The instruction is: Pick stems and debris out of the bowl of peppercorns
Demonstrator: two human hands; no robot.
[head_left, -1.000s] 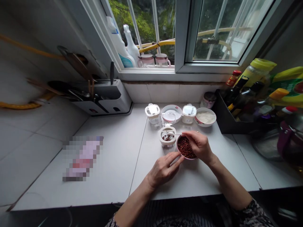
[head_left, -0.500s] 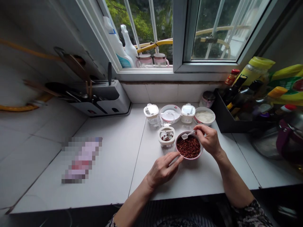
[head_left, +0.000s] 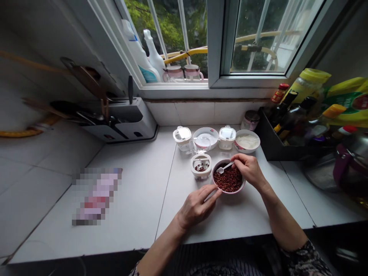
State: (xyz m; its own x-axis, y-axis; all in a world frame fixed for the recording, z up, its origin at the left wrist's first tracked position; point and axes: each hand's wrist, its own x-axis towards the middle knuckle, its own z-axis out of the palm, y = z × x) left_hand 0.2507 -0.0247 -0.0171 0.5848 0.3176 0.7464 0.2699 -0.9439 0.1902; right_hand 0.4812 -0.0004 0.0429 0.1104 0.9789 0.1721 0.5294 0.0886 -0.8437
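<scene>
**Hands.** Right hand (head_left: 249, 170): thumb and fingers pinched on the handle of a small white plastic spoon (head_left: 223, 168), its tip down among the contents of the bowl. Left hand (head_left: 197, 207): fingers together and slightly curled, fingertips against the near left rim of the bowl; whether they grip it cannot be told.

**Centre of counter.** Pink-rimmed bowl (head_left: 230, 193), between the hands, filled with dark red dried spice granules (head_left: 227, 180). Just left of it, a square white spice jar (head_left: 201, 172), open, a little of the same granules inside; clear hinged lid (head_left: 199, 145) raised behind.

**Behind.** Two lidded spice jars (head_left: 182, 138), a white dish (head_left: 205, 137), a bowl of white paste (head_left: 247, 140).

**Elsewhere.** Grey knife block (head_left: 135, 124), upper left; black caddy of bottled condiments (head_left: 268, 147), right; white tiled countertop (head_left: 138, 172) beneath all.
</scene>
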